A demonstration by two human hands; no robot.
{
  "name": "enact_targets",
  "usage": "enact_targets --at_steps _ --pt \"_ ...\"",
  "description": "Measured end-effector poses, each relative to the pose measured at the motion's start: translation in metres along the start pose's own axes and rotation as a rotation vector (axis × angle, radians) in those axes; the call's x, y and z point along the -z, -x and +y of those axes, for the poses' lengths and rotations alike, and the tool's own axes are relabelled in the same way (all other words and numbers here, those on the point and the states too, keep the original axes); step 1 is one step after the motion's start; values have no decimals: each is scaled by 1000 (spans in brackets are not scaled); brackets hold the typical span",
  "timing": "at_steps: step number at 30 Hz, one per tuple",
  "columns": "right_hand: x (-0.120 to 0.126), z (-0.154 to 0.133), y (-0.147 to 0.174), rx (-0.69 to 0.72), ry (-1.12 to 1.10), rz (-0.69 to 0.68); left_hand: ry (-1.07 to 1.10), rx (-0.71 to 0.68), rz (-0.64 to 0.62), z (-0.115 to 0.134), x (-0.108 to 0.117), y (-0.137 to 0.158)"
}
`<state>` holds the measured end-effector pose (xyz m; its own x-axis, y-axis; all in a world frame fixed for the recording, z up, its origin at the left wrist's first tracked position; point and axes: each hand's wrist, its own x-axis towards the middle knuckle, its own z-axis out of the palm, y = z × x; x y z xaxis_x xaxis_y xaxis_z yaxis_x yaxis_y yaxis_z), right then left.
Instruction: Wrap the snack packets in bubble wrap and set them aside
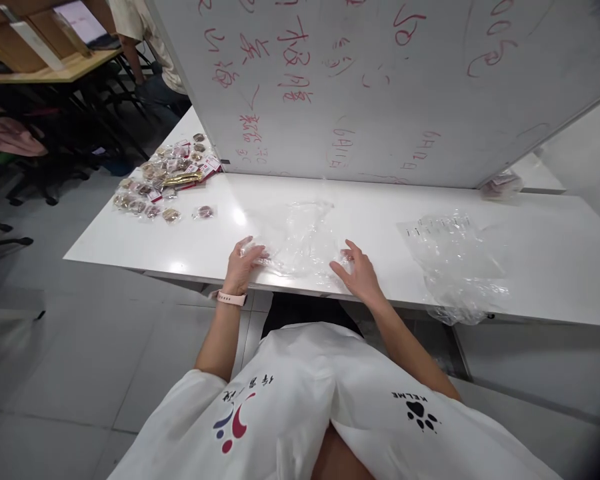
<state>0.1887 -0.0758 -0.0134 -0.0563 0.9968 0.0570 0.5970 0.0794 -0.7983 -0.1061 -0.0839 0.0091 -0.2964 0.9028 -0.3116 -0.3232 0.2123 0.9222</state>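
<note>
A clear plastic bag [303,237] lies crinkled on the white table in front of me, between my hands. My left hand [241,265], with a pink band on its wrist, has its thumb and fingers curled on the bag's near left corner. At the near right corner, my right hand [359,270] holds the bag's edge between thumb and curved fingers. The plastic is see-through, so its exact outline is hard to make out.
Several small wrapped packets [150,180] are heaped on the table's left end, with a gold packet [183,179] among them. More clear bags [455,257] lie at right, hanging over the front edge. A whiteboard [330,87] stands behind. A person [153,53] is at back left.
</note>
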Motion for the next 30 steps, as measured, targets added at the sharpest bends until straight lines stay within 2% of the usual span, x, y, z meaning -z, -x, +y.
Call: enact_targets --at_steps 2,4,6,8,10,12,15,17,18,19,21,22,23,25,27,30 --pt "-10 -6 -3 -39 -157 -30 37 -34 27 -9 -11 4" --pt "-11 -11 -8 -114 -359 11 89 -100 112 -15 -17 9" --pt "-1 -9 -13 -180 -502 142 137 -138 252 -17 -19 14" --pt "16 1 -13 -219 -524 256 141 -124 353 -19 -16 21" --pt "31 18 -7 -246 -441 236 79 -109 370 -23 -12 27" --pt "44 35 5 -259 -303 158 -58 -158 390 -27 -8 32" --pt "59 49 26 -226 -48 134 -392 -336 521 -26 -5 36" --pt "70 45 36 -174 170 207 -638 -508 580 -18 -7 39" --pt "75 40 37 -127 275 261 -740 -599 547 -13 -12 39" --pt "77 32 37 -64 354 313 -830 -687 459 -8 -18 39" --pt "75 13 28 87 402 348 -1012 -803 163 -4 -37 34" --pt "69 3 20 157 382 305 -1116 -818 -2 -6 -49 28" --pt "59 -6 9 213 350 221 -1233 -805 -149 -10 -61 20" --pt "33 -17 -17 263 310 0 -1443 -716 -334 -23 -84 0" --pt "5 -17 -44 241 363 -169 -1552 -603 -428 -33 -99 -25" --pt "-24 -5 -73 210 524 -232 -1476 -513 -493 -25 -97 -62"
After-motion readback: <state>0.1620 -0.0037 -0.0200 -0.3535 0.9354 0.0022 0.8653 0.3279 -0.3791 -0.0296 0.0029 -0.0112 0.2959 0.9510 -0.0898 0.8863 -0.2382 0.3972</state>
